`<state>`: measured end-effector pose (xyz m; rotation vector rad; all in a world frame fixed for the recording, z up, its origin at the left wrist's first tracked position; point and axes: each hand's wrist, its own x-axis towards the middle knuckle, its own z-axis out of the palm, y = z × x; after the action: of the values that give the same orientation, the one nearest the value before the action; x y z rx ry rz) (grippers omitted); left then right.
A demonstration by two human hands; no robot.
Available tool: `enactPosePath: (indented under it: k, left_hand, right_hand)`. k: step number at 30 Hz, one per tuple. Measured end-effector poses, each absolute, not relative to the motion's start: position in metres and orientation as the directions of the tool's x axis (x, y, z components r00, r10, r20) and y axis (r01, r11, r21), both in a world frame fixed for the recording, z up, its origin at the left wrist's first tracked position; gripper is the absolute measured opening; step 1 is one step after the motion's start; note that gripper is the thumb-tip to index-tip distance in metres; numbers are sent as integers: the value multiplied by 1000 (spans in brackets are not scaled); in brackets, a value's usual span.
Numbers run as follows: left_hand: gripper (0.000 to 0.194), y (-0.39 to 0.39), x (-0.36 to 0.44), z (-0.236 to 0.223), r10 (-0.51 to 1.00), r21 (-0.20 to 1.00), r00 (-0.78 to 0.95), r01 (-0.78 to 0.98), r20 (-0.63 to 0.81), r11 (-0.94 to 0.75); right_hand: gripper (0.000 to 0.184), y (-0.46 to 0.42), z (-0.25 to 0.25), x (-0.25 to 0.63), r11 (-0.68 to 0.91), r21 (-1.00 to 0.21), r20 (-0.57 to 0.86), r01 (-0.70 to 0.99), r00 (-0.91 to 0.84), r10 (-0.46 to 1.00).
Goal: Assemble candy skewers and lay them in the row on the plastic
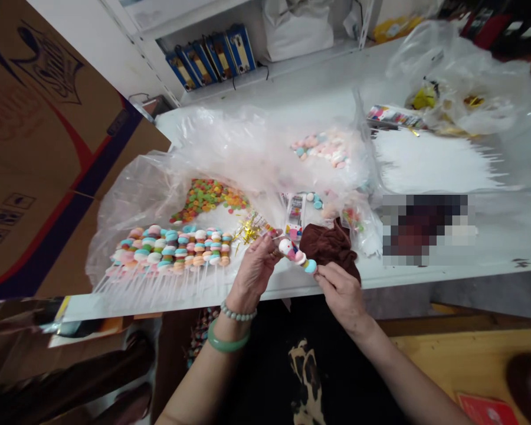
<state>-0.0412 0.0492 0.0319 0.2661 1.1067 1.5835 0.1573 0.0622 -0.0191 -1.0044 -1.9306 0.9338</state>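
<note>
A candy skewer [298,256] of white, pink and blue marshmallows is held slantwise between my hands, above the table's front edge. At its upper end, my left hand [257,260] is closed, fingers pinched; they seem to grip a clear wrapper with coloured print around the candy, though the detail is small. My right hand [340,290] pinches the lower end beside the blue marshmallow, hiding the stick. Just behind lies a brown cloth [330,243]. Finished-looking candy skewers [172,248] lie in rows on the left, their white sticks towards me. Gold ties [248,230] are near my left hand.
A clear plastic bag holds ring candies [210,198] and loose marshmallows [321,149]. White sticks [433,160] are spread at the right, near a crumpled plastic bag [482,88]. A large cardboard box [48,147] stands left. Blue boxes [212,56] sit on the back shelf.
</note>
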Motion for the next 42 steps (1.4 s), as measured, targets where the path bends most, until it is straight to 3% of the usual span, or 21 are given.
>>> enactPosePath:
  k: [3, 6, 10, 13, 21, 26, 29, 32, 37, 42]
  left_hand:
    - [42, 49, -37, 28, 876, 769, -305, -630, -373, 108]
    - [44, 47, -29, 20, 891, 764, -259, -631, -372, 135]
    - [39, 45, -21, 10, 894, 745, -261, -657, -363, 110]
    - [36, 45, -23, 10, 867, 740, -332, -670, -372, 60]
    - [38, 41, -25, 10, 869, 717, -322, -695, -375, 52]
    - [38, 37, -11, 6, 886, 755, -218, -627, -410, 195]
    - [38, 35, -2, 4, 879, 778, -219, -586, -423, 228]
    - [39, 37, -1, 2, 869, 787, -265, -584, -418, 200]
    - [33, 42, -13, 3, 863, 776, -305, -614, -403, 145]
    - [31, 39, -6, 2, 876, 788, -287, -595, -389, 155]
  right_hand:
    - [19, 64, -16, 156, 211, -945, 88, 250, -427, 900]
    - [19, 64, -14, 152, -133, -978, -195, 162, -475, 858]
    - [29, 62, -14, 147, -645, -763, -539, 42, -593, 598]
    - [30, 60, -16, 145, -768, -639, -589, 28, -660, 466]
    - [29, 63, -13, 144, -758, -651, -558, -44, -648, 518]
    - [27, 65, -15, 143, -778, -627, -553, -43, -679, 483]
    - [22, 64, -15, 141, -593, -805, -497, -5, -539, 680]
    - [19, 64, -14, 140, -248, -960, -279, 129, -405, 871]
    - [17, 63, -17, 145, -2, -977, -82, 212, -371, 925]
    - [17, 63, -14, 141, 47, -972, -42, 229, -369, 928]
